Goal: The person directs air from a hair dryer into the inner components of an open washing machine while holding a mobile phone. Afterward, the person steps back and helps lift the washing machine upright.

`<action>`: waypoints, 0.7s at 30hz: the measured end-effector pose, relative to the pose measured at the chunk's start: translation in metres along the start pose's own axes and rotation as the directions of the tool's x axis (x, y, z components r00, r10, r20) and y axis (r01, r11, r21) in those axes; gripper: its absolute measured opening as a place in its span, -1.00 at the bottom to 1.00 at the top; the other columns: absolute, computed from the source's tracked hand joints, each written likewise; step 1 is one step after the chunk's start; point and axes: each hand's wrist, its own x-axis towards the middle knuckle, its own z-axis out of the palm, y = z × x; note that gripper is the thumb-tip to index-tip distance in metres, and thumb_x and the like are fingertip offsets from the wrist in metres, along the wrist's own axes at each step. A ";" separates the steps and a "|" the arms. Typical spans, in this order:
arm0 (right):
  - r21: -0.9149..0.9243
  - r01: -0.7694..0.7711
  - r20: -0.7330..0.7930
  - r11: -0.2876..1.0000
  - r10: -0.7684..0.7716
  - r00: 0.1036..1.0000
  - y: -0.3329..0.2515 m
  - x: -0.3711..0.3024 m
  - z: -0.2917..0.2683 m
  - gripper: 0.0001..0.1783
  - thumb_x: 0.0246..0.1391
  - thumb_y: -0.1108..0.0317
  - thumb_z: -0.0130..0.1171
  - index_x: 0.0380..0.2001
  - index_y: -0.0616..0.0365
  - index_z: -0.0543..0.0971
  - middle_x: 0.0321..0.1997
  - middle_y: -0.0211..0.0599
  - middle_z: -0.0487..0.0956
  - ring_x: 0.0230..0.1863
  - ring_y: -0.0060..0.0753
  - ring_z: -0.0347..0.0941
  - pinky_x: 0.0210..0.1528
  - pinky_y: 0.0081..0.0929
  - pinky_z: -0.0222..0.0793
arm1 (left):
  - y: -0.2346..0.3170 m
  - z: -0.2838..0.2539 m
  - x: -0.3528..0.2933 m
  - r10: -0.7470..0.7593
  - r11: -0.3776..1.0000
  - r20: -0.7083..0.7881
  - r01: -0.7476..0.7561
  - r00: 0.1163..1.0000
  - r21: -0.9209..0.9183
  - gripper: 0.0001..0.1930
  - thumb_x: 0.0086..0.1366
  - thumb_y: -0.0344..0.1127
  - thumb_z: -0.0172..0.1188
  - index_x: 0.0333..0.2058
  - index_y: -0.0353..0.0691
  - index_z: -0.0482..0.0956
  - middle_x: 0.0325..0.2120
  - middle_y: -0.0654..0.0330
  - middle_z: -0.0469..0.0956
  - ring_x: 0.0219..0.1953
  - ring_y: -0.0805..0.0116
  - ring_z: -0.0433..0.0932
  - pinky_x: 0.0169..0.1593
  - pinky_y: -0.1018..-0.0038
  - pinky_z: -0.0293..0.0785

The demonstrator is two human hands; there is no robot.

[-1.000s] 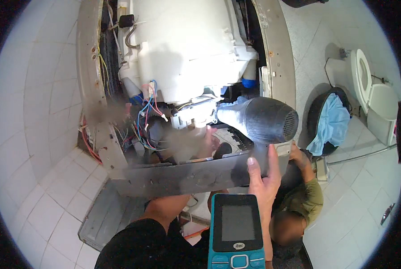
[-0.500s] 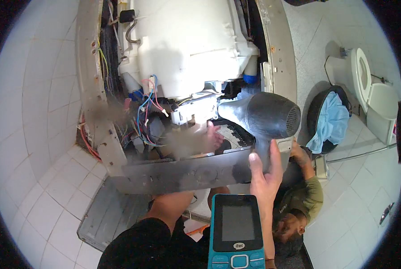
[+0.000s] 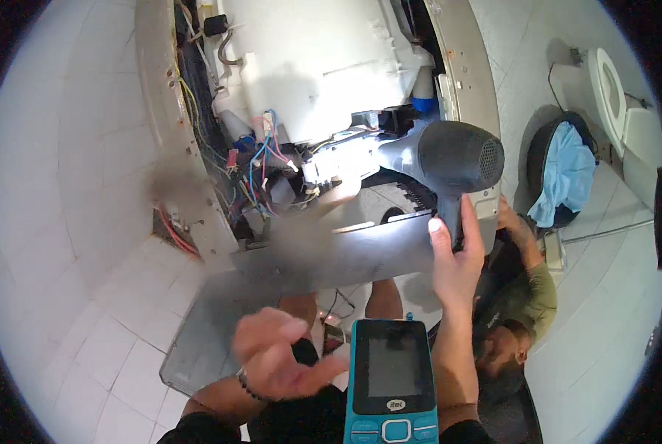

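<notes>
My right hand [image 3: 458,259] grips the handle of a black hair dryer [image 3: 456,157]. Its nozzle points left, close to a brightly lit white part [image 3: 338,164] inside an opened appliance with a large white plastic tub [image 3: 308,74]. In front of the grey lower panel [image 3: 345,255], my left hand [image 3: 283,355] hangs blurred by motion. Its fingers are apart from the thumb and nothing shows in it. Loose coloured wires [image 3: 260,166] and connectors lie left of the lit part.
A teal keypad phone [image 3: 394,370] sits upright at the lower middle. To the right, a person [image 3: 523,318] in an olive shirt is low, one arm raised beside the appliance. A grey panel [image 3: 212,333] lies at left. Farther right are a black tub with blue cloth [image 3: 568,174] and a toilet [image 3: 608,92].
My left hand has come into sight in front of the panel; a hand seen inside the appliance earlier no longer shows there. The dryer stays by the white part. The view has shifted slightly.
</notes>
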 end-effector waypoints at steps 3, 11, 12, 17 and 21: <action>0.004 -0.025 -0.020 1.000 0.025 0.999 0.012 -0.001 -0.002 -0.36 0.23 0.38 0.28 0.34 0.33 0.41 0.25 0.06 0.55 0.24 -0.19 0.49 0.33 -0.32 0.30 | 0.024 0.039 0.046 0.220 0.948 -0.400 -0.292 0.890 -0.127 -0.57 0.06 -0.33 0.54 -0.06 -0.08 0.63 -0.23 0.29 0.64 -0.18 0.23 0.57 -0.21 0.36 0.43; 0.029 0.038 -0.012 0.999 -0.038 0.999 0.001 0.003 0.001 -0.36 0.21 0.39 0.29 0.32 0.34 0.42 0.04 -0.05 0.62 0.01 -0.25 0.56 0.15 -0.33 0.42 | -0.007 0.005 0.070 0.311 0.946 0.204 -0.281 0.928 -0.163 -0.67 0.19 -0.25 0.41 -0.06 -0.05 0.61 -0.11 0.17 0.67 -0.10 0.14 0.61 -0.12 0.28 0.53; 0.022 0.033 -0.023 0.999 -0.033 0.999 0.002 0.003 0.001 -0.36 0.21 0.39 0.29 0.32 0.34 0.42 0.04 -0.05 0.62 0.01 -0.25 0.56 0.15 -0.33 0.42 | -0.016 0.007 0.070 0.310 0.947 0.113 -0.296 0.944 -0.123 -0.68 0.21 -0.27 0.40 -0.06 -0.07 0.58 -0.13 0.13 0.66 -0.11 0.12 0.61 -0.11 0.24 0.54; -0.056 0.090 -0.026 0.994 -0.092 0.995 0.010 0.003 -0.004 -0.35 0.21 0.32 0.31 0.30 0.40 0.42 -0.02 0.03 0.60 -0.02 -0.15 0.57 0.10 -0.30 0.44 | -0.049 0.034 0.080 0.301 0.949 -0.076 -0.306 0.951 -0.075 -0.69 0.29 -0.38 0.34 -0.07 -0.17 0.43 -0.25 0.05 0.57 -0.21 0.18 0.56 -0.12 0.34 0.57; -0.085 0.106 -0.008 0.991 -0.107 0.994 0.009 0.001 -0.003 -0.34 0.19 0.31 0.33 0.29 0.40 0.43 -0.06 0.06 0.59 -0.05 -0.11 0.57 0.06 -0.28 0.45 | -0.075 0.054 0.075 0.244 0.952 -0.155 -0.267 0.957 -0.147 -0.70 0.35 -0.39 0.32 -0.01 -0.20 0.44 -0.16 0.04 0.57 -0.14 0.20 0.54 -0.10 0.35 0.55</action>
